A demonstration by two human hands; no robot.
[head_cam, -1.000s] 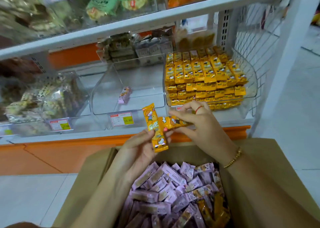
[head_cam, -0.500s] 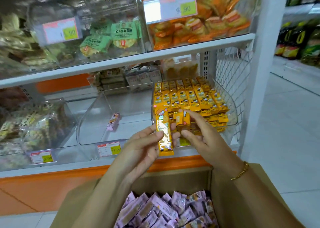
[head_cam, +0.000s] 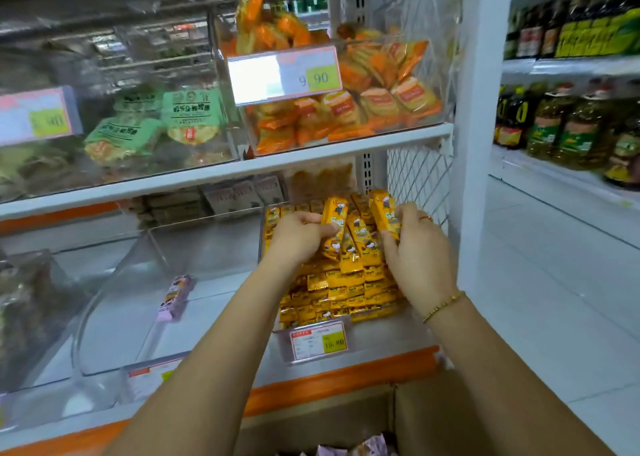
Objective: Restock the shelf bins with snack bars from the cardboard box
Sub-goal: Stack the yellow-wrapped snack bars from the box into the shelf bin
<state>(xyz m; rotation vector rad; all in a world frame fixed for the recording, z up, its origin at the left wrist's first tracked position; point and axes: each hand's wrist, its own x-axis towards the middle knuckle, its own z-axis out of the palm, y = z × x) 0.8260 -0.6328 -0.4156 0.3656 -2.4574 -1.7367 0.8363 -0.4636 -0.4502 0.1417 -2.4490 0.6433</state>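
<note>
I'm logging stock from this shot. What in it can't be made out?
Head view only.
cardboard box: cut off by the bottom edge, so its contents barely show.
lower left price tag: blurred and unreadable.
yellow bars: count hidden by the left hand and right hand.

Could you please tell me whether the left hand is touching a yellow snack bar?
Touching. The head view shows the left hand gripping a nearly upright yellow snack bar around its middle, with no gap between them.
</note>
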